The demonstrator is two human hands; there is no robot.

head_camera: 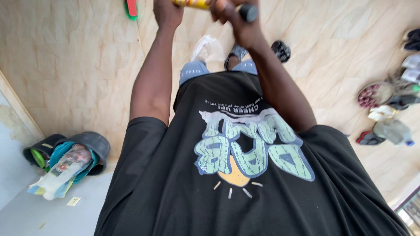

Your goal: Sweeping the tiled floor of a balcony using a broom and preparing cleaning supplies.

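Head view, looking straight down own body. Left hand at top edge, closed round yellow handle. Right hand just beside it, also wrapped round same handle, near its black end cap. Handle lying crosswise, mostly cut off by frame top. Red and green brush head top left, apart from hands; link to handle not visible. Black printed T-shirt filling lower frame. Beige tiled floor below. Clear plastic bag on floor by feet. Dark buckets with packets lower left. Round tray and shoes at right.
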